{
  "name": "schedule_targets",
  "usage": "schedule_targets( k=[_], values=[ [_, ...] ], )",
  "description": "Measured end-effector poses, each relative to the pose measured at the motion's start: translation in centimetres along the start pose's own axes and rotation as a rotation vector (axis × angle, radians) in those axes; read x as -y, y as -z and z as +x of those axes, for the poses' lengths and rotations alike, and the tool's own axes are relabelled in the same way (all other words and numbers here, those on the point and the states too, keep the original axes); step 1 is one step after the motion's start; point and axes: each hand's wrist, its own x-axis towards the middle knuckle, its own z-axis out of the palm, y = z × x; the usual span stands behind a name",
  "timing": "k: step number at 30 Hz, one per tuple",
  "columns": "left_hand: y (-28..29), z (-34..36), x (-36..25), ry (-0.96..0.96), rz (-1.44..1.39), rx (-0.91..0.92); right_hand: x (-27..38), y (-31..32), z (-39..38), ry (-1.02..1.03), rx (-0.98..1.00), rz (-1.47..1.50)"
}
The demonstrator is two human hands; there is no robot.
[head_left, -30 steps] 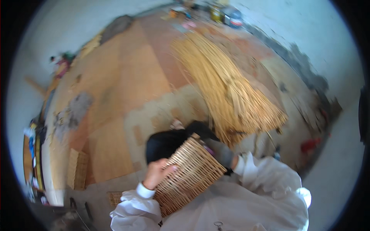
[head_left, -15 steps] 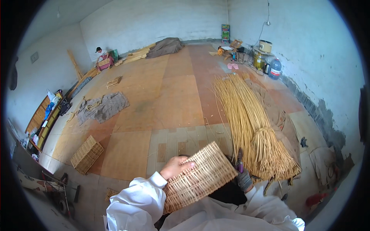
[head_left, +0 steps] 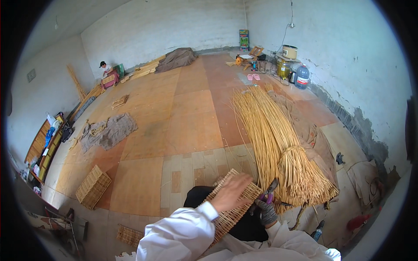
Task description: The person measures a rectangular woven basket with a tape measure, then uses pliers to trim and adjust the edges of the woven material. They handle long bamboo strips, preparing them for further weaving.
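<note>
A woven wicker piece (head_left: 226, 219) rests over my dark-clad lap at the lower middle. My left hand (head_left: 230, 191) lies across its upper face, bare, with fingers stretched out. My right hand (head_left: 264, 211), in a grey glove, is closed on purple-handled shears (head_left: 271, 189) just right of the wicker, their blades pointing upward. Beside that hand lies a long tied bundle of straw-coloured rods (head_left: 296, 169) on brown cloth.
An open wicker basket (head_left: 92, 186), a small woven piece (head_left: 126, 232) and grey cloth (head_left: 109, 132) lie on the left. A drill (head_left: 318, 230) sits right of me. A co-worker (head_left: 106, 74) sits far back left; a water bottle (head_left: 302, 77) stands by the right wall.
My left hand has shifted rightward from the wicker's side onto its face, fingers now extended. The wicker has tilted and sits lower. The shears in my right hand show more.
</note>
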Motion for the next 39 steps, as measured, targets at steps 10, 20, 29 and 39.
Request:
schedule_targets(
  k=[10,20,29,39],
  values=[
    [-4.2,1.6,2.6,0.068,-0.151,0.155,-0.1,-2.2,1.9,0.005,-0.083,0.159],
    [-4.7,1.0,3.3,0.112,-0.145,-0.001,-1.4,-4.7,0.1,0.271,-0.177,-0.54],
    [-5.9,0.8,4.5,0.132,-0.249,-0.01,-4.7,-5.5,0.8,0.489,-0.357,-0.847],
    [-5.4,0.7,5.4,0.179,-0.245,-0.039,-5.6,-5.8,2.7,0.536,-0.314,-0.902]
  ],
)
